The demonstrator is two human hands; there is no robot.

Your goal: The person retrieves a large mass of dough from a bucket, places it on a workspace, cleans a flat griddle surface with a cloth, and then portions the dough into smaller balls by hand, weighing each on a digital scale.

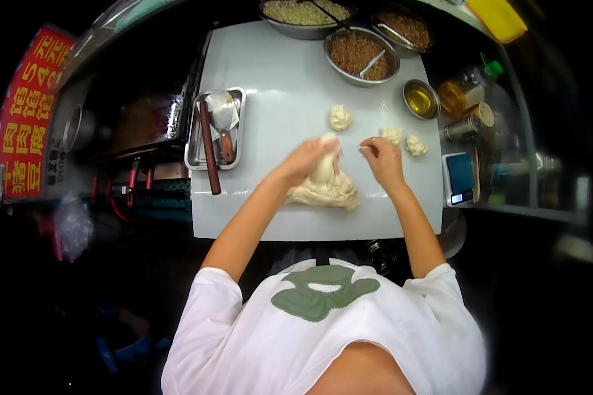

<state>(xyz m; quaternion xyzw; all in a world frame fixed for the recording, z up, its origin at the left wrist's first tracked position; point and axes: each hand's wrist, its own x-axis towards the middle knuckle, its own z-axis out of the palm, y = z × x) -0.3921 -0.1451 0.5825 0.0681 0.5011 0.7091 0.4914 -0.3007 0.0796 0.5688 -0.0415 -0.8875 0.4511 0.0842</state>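
My left hand [307,159] grips a stretched-up neck of a large pale dough mass [326,193], which rests on the white work table [281,126]. Dough also shows above the fingers of that hand. To the right, my right hand [384,159] is held apart from the mass, thumb and fingers curled together. A whitish spot shows at its fingertips; whether it is a pinched bit of dough is unclear. A round dough lump [340,118] sits beyond my hands. Just past my right hand lie a dough piece [391,134], partly hidden, and another dough piece [416,145].
On the left, a steel tray [191,160] holds a wooden-handled scraper [226,143] and a dark rolling pin [209,148]. Steel bowls of brown filling [357,53] and chopped filling [304,12] stand at the back. An oil bowl [421,100] and a digital scale [459,175] are at right.
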